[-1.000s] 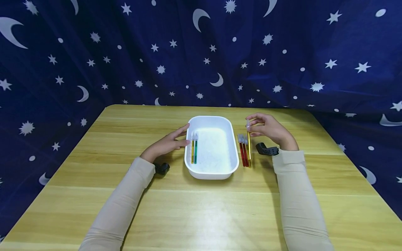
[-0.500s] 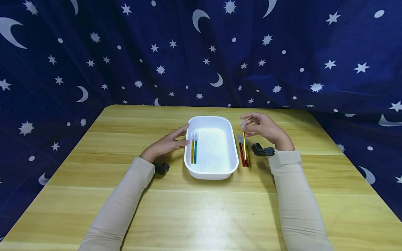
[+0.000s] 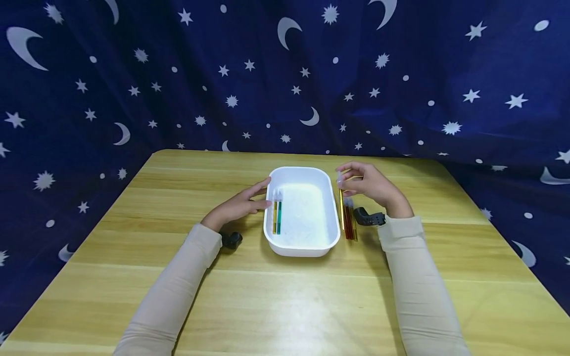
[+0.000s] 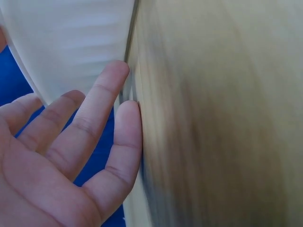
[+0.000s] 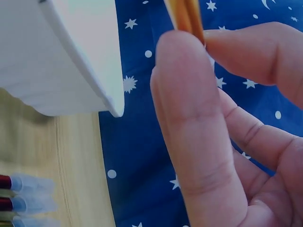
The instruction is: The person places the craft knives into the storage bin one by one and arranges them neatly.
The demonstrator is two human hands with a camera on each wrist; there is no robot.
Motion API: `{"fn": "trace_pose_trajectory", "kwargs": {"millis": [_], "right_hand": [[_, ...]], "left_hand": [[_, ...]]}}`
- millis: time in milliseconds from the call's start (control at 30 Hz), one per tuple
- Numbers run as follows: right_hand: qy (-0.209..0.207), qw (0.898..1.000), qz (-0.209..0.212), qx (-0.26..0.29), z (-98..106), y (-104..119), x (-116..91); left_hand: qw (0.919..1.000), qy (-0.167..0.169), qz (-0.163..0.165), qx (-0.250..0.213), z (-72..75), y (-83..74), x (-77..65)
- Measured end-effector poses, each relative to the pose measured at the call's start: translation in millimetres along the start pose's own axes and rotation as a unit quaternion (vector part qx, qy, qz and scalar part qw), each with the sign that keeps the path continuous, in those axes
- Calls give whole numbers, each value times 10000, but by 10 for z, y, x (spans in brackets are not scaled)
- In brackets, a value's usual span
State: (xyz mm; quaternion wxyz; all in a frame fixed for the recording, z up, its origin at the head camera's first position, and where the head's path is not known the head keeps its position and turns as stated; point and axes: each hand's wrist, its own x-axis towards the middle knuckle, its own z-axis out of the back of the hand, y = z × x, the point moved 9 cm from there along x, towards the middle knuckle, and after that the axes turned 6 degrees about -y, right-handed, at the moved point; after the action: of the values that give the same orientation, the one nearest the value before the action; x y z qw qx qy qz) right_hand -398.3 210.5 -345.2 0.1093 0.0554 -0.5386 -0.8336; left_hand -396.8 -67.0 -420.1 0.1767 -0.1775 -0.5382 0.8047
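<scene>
A white rectangular tray (image 3: 302,251) stands on the wooden table. My left hand (image 3: 236,207) lies along its left side, fingers extended and thumb at the rim; the left wrist view shows the fingertips (image 4: 116,71) at the tray wall. In the tray, a gold pen-like stick (image 3: 274,220) and a green one (image 3: 279,221) lie side by side, both with translucent caps. My right hand (image 3: 367,184) pinches another gold pen-like stick (image 3: 341,207) by its capped end, just outside the tray's right rim. The thumb and forefinger hide part of it.
Several red and gold pen-like sticks (image 3: 349,222) with translucent caps lie beside the tray on the right. Black wrist devices (image 3: 369,217) sit at both wrists. A dark blue curtain (image 3: 249,118) with moons and stars hangs behind the table (image 3: 267,306).
My right hand has moved left with the gold pen-like stick, from over the row of sticks to the tray's right rim. The left hand stays at the tray. The head view has shifted slightly.
</scene>
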Motion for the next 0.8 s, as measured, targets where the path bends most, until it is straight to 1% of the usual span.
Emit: {"fn": "trace_pose_trajectory", "kwargs": {"millis": [333,500,800], "right_hand": [[169,9998,117,70,-161,76,50],[219,9997,80,57,-230,112,79],[340,9993,-29,126,-336,147,127]], "left_hand": [[10000,-17,12,56,-2,-1,-10],[10000,2,37,16,5,37,12],[10000,38,-20,20,4,25,11]]}}
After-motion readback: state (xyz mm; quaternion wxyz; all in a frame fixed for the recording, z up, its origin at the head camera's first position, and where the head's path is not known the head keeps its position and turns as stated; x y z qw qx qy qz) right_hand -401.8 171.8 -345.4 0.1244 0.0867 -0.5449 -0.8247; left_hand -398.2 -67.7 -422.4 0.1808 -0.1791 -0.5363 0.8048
